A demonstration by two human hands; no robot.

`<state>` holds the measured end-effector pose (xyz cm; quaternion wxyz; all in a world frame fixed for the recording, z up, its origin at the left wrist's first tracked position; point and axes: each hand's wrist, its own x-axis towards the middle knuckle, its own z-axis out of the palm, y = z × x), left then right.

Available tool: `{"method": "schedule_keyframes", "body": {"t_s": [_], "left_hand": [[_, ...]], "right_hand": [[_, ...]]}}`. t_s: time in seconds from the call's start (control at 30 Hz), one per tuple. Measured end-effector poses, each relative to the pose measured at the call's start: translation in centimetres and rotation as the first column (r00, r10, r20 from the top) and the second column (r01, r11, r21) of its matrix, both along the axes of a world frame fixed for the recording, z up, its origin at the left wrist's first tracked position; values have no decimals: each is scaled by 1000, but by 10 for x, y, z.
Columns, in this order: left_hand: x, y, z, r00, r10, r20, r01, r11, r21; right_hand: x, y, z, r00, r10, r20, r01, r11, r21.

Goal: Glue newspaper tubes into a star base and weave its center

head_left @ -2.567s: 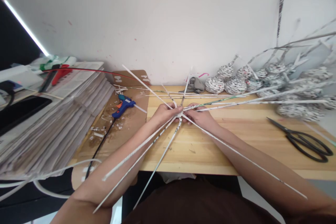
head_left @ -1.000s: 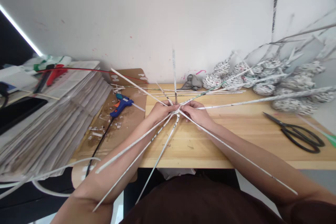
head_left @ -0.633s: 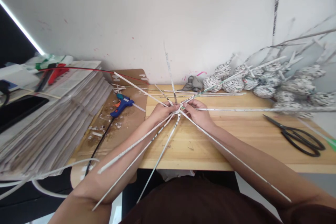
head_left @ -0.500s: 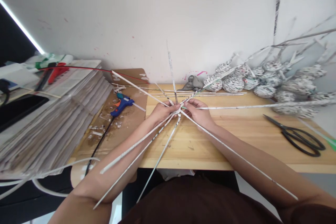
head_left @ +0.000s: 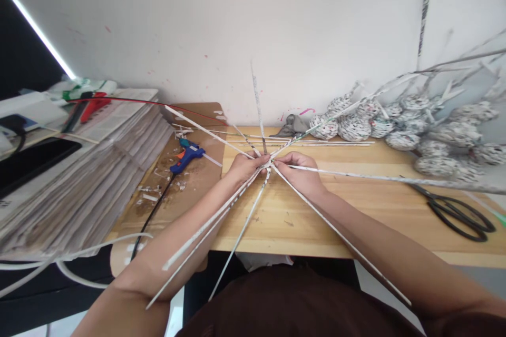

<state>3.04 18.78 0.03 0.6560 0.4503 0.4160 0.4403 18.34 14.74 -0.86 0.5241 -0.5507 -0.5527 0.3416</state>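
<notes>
Several thin rolled-newspaper sticks spread out like spokes from a small woven paper centre, held above the wooden table. My left hand pinches this centre from the left, thumb on top. From the right, my right hand is closed at the edge of the centre, thumb and forefinger on a paper stick that runs out to the right. Two other sticks lie across my left forearm, and one slants over my right forearm. The fingers hide part of the weave.
A blue glue gun lies on brown cardboard at left, beside a tall stack of newspapers. Black scissors lie at right. Woven paper balls are piled along the wall, near a grey cloth and loose paper sticks.
The long stick at my right hand has swung lower on its far end, now crossing nearer the scissors. The spoke over my right forearm has shifted inward. The view has turned slightly.
</notes>
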Motion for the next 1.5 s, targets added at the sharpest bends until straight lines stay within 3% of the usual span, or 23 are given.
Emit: {"method": "schedule_keyframes", "body": {"t_s": [0.13,0.3,0.4,0.53,0.7,0.87,1.07,1.27,1.5], "left_hand": [[0,2,-2,998,53,-13,-53,999,-9],[-1,9,-12,997,73,21,-72,997,-33],[-1,9,-15,999,11,36,-12,1000,12],[0,5,-15,998,-55,32,52,996,71],[3,-1,-11,995,-95,20,94,995,42],[4,-3,-10,995,-96,-21,97,995,24],[1,0,-14,996,-84,34,86,995,-60],[2,3,-10,996,-7,89,19,990,-137],[2,-1,-2,996,-6,88,23,981,-193]], "right_hand": [[3,-2,0,986,166,-25,-165,986,18],[20,3,7,919,391,57,-389,920,-40],[28,11,7,927,369,-62,-372,927,-49],[28,15,4,936,244,-255,-283,950,-129],[22,11,7,943,182,-279,-227,964,-141],[17,4,11,985,141,-103,-145,989,-31],[19,-7,23,959,172,223,-196,977,88],[21,-9,25,927,234,294,-275,956,106],[26,-8,25,872,296,391,-379,912,155]]}}
